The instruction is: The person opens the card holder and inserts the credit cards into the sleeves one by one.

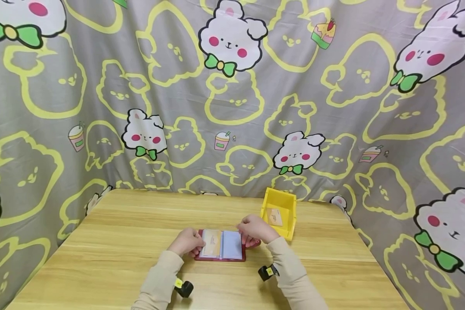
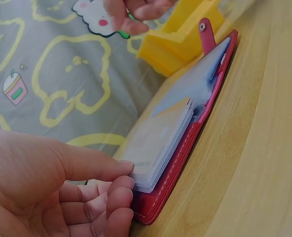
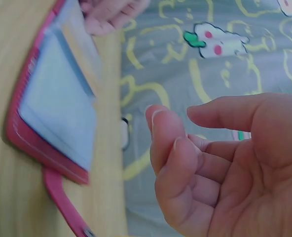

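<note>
A red card holder (image 1: 232, 259) lies spread on the table with its clear sleeves showing. An orange and white card (image 1: 213, 242) sits in the left sleeve; the right-hand sleeve (image 1: 231, 244) looks pale blue. My left hand (image 1: 187, 242) pinches the left edge of the sleeves, thumb on top and fingers against the side, as the left wrist view shows. Above the holder's right edge is my right hand (image 1: 254, 228), its fingers loosely bent with nothing between them in the right wrist view. The holder's snap strap (image 2: 206, 35) sticks out to the right.
Behind my right hand stands a yellow bin (image 1: 280, 197) with another card (image 1: 274, 217) inside. The wooden table (image 1: 139, 215) meets a patterned grey curtain (image 1: 193, 103) at its back edge. Each wrist wears a black camera.
</note>
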### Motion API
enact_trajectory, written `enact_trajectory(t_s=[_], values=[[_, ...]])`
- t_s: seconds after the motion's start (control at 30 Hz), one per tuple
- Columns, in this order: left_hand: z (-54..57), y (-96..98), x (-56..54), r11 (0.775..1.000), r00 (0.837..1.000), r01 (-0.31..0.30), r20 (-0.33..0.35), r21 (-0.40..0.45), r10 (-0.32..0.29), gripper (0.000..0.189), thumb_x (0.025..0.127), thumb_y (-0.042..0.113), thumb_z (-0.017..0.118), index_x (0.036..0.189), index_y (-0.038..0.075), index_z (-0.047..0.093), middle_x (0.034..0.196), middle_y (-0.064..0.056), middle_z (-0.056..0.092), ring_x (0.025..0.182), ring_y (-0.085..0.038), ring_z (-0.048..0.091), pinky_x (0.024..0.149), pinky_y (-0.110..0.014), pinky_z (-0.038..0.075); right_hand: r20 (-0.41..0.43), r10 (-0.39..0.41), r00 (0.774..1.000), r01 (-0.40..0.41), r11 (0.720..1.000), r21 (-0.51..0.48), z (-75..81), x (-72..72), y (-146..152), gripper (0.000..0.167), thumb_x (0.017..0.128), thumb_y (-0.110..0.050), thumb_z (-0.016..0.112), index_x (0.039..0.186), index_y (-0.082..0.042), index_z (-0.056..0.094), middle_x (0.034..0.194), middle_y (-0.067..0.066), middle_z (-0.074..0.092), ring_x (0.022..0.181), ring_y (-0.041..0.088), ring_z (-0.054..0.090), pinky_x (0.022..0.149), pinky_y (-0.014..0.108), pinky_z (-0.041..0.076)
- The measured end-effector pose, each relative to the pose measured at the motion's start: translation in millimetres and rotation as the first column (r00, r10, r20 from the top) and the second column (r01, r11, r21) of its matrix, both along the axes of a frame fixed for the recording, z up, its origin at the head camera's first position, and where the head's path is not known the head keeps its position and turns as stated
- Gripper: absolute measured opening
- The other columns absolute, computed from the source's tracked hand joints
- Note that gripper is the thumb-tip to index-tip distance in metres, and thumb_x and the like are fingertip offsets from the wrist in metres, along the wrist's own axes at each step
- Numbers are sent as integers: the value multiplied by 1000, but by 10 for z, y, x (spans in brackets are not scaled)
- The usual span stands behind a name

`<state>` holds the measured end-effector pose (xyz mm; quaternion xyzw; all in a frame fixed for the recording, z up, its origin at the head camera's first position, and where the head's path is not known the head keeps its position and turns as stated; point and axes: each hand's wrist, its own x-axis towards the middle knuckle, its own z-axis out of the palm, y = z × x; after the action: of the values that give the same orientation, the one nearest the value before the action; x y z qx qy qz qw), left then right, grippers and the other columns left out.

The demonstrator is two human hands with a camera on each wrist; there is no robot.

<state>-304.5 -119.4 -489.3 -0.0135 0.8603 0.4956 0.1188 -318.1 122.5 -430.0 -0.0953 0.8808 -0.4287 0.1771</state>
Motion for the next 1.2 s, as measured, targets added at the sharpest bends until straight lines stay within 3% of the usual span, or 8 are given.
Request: enact_trajectory(t_s=[0.3, 0.43, 0.63, 0.77, 0.93, 1.07, 1.2], values=[[-40, -11, -7, 1000, 1000, -1, -3, -6, 1, 17, 82, 4, 68, 68, 5, 59, 56, -1, 52, 48, -10, 48, 43, -19, 43, -67, -113, 991, 111, 993, -35, 161, -122, 309, 27, 97, -21, 54, 82, 1, 61, 60, 8, 63, 50, 19, 62, 52, 32, 55], [-48, -12, -14, 1000, 1000, -1, 5, -3, 1, 15, 83, 4, 68, 70, 4, 60, 57, -1, 52, 49, -10, 48, 43, -19, 42, -61, -135, 989, 130, 988, -79, 196, -203, 479, 28, 98, -22, 53, 86, 1, 60, 62, 6, 63, 50, 14, 59, 57, 34, 57], [-37, -10, -8, 1000, 1000, -4, 11, -6, 4, 15, 83, 4, 68, 71, 4, 60, 57, -1, 52, 48, -10, 48, 43, -19, 42, -47, -187, 981, 174, 964, -201, 290, -362, 717, 31, 100, -19, 49, 100, 12, 57, 64, 3, 60, 52, 10, 56, 53, 25, 51], [-31, -11, -8, 1000, 1000, -8, 8, -8, 8, 15, 83, 4, 69, 71, 4, 60, 57, -1, 52, 48, -10, 49, 43, -20, 43, -58, -289, 956, 265, 928, -262, 310, -521, 842, 25, 99, -15, 50, 102, 9, 56, 69, 3, 59, 56, 9, 54, 54, 23, 49], [-33, -14, -8, 1000, 1000, -10, 6, -5, 10, 15, 83, 4, 68, 71, 4, 60, 57, -1, 52, 48, -10, 49, 43, -20, 43, -89, -410, 908, 382, 895, -231, 274, -719, 947, 23, 96, -13, 55, 104, 9, 56, 78, 9, 60, 59, 9, 54, 56, 21, 51], [-35, -13, -4, 1000, 1000, -8, 4, -6, 8, 15, 83, 3, 68, 70, 4, 60, 57, -1, 52, 48, -10, 49, 43, -20, 43, -57, -456, 888, 438, 877, -197, 212, -834, 980, 21, 93, -11, 57, 104, 8, 56, 79, 10, 59, 60, 9, 54, 58, 21, 53], [-35, -8, -3, 1000, 1000, -5, 10, -9, 5, 16, 83, 3, 68, 70, 4, 60, 57, -1, 53, 48, -10, 49, 43, -20, 43, -2, -483, 875, 475, 861, -180, 134, -933, 1009, 12, 92, -9, 58, 95, 2, 54, 69, 3, 56, 57, 8, 53, 61, 24, 55]])
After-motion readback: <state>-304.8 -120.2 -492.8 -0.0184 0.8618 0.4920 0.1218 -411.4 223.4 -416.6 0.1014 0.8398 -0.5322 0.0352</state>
